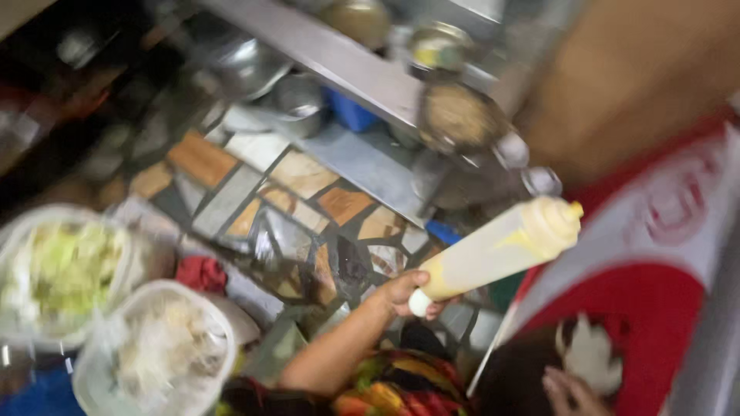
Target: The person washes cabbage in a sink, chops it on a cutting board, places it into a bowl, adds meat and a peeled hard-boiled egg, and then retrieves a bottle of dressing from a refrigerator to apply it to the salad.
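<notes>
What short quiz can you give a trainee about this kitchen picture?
1. True or false: the squeeze bottle stands upright on the floor, untouched.
2. What fills the white bowl at the far left? A) shredded pale green vegetable B) red sauce C) whole eggs
3. Fill the gap: the left hand grips the bottle at its lower end, and the sauce inside is pale ____.

Key: 1 false (it is held tilted in the air); 2 A; 3 yellow.
</notes>
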